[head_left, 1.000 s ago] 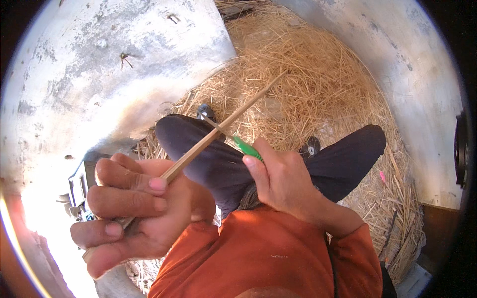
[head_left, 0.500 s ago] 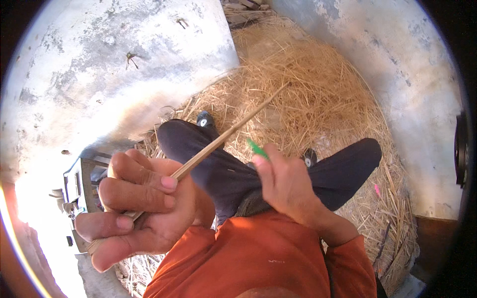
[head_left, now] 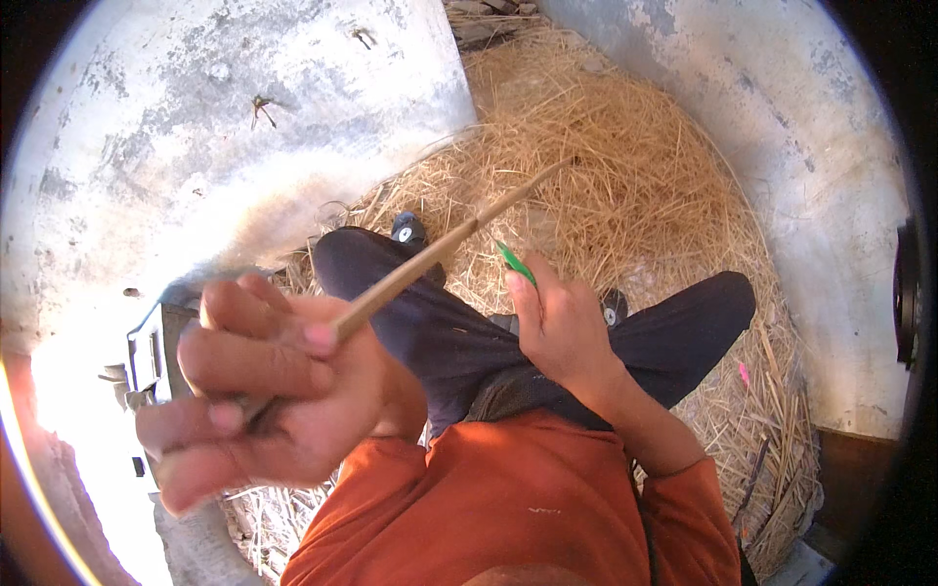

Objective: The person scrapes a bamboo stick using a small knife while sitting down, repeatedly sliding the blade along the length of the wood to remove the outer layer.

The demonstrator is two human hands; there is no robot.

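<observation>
1. A person in an orange shirt [head_left: 518, 508] and dark trousers [head_left: 459, 332] sits on a heap of dry straw [head_left: 635, 186], seen from above by a head-worn camera.

2. The left hand [head_left: 264, 391], large and blurred close to the lens, is curled shut around the near end of a thin wooden stick [head_left: 440, 252]. The fingers wrap over it and the fingertips point to the right.

3. The stick runs from that fist up and to the right, crossing above the left knee. Its far tip ends over the straw.

4. The right hand [head_left: 562, 332] sits lower, over the lap between the two legs. It is closed around a small green tool [head_left: 515, 264], whose pointed green end sticks up past the fingertips.

5. The green tip lies just below the stick's middle stretch; whether the two touch cannot be told.

6. Two dark shoes [head_left: 410, 230] show at the ends of the legs, pressed into the straw.

7. Pale, stained concrete walls [head_left: 195, 127] curve around the straw on the left and right. A dark metal object [head_left: 147, 352] stands at the left edge beside the fist.
</observation>
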